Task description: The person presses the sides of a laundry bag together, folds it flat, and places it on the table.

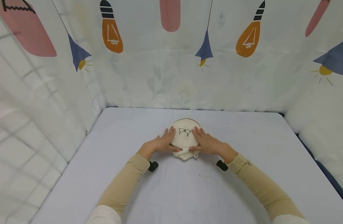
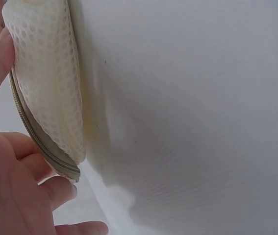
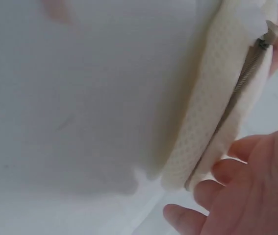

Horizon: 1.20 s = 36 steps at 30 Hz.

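Observation:
A cream mesh zip pouch [image 1: 184, 140] with a line drawing of glasses lies on the white table in the head view. From its left side my left hand [image 1: 163, 144] touches it, fingers stretched over the upper edge and thumb near the bottom. My right hand [image 1: 208, 144] does the same from the right. Both thumbs point inward near a small white tab. The left wrist view shows the pouch's side with a tan zipper [image 2: 40, 139] curving along its rim. In the right wrist view a zipper slider [image 3: 265, 42] sits near the thumb, and the fingers lie along the edge.
The tabletop [image 1: 138, 124] reaches back to a white curtain [image 1: 171, 77] printed with bulbs and lamps. Curtains also hang at the left and right. A black wrist device shows under each wrist, the left device [image 1: 153, 166] and the right device [image 1: 222, 165].

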{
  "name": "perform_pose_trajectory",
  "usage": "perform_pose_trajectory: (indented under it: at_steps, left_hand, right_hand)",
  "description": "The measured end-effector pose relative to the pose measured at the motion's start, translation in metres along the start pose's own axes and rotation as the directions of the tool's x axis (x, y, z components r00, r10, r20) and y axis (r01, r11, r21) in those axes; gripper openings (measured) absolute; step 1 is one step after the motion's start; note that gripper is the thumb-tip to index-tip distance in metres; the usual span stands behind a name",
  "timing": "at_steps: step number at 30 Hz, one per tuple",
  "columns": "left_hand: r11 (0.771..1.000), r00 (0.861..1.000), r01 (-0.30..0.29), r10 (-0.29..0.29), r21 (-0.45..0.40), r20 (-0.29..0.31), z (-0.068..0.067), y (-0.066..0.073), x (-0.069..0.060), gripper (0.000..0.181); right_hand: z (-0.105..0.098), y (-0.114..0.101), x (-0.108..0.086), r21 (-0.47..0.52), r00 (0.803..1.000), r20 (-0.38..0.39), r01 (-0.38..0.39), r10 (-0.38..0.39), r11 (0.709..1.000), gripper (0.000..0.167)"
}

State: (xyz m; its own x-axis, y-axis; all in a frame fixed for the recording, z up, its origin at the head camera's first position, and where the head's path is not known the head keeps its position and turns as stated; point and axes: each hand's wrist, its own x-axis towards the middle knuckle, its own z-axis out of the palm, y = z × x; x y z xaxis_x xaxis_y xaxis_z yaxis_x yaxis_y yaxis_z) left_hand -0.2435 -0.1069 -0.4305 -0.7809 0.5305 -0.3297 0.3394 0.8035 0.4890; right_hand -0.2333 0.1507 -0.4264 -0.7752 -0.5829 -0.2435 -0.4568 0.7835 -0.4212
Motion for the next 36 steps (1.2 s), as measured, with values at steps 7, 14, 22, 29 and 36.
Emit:
perform_pose_trajectory:
  at_steps: [7, 14, 22, 29, 36]
  left_hand:
    - [1.000, 1.000, -0.014, 0.014, -0.016, -0.007, -0.003, -0.003, -0.001, 0.105]
    - [1.000, 0.998, -0.021, 0.022, 0.019, -0.055, -0.004, -0.004, 0.004, 0.097]
    - [0.994, 0.998, 0.021, -0.014, 0.104, -0.066, 0.000, 0.000, 0.011, 0.102]
    - [0.983, 0.997, 0.051, -0.039, 0.174, -0.070, 0.002, 0.003, 0.016, 0.102]
    - [0.975, 0.996, 0.071, -0.059, 0.210, -0.063, 0.005, 0.003, 0.020, 0.102]
  right_hand:
    - [0.003, 0.007, 0.001, -0.007, 0.998, -0.067, 0.016, -0.016, 1.000, 0.096]
    - [0.000, 0.012, 0.006, -0.026, 0.993, -0.115, 0.023, -0.026, 0.999, 0.092]
    - [0.003, 0.011, 0.013, -0.127, 0.996, -0.090, -0.005, -0.006, 0.992, 0.096]
    - [0.007, 0.014, 0.016, -0.152, 0.998, -0.058, -0.020, 0.011, 0.988, 0.095]
    - [0.005, 0.014, 0.018, -0.136, 1.000, -0.023, -0.018, 0.015, 0.991, 0.094]
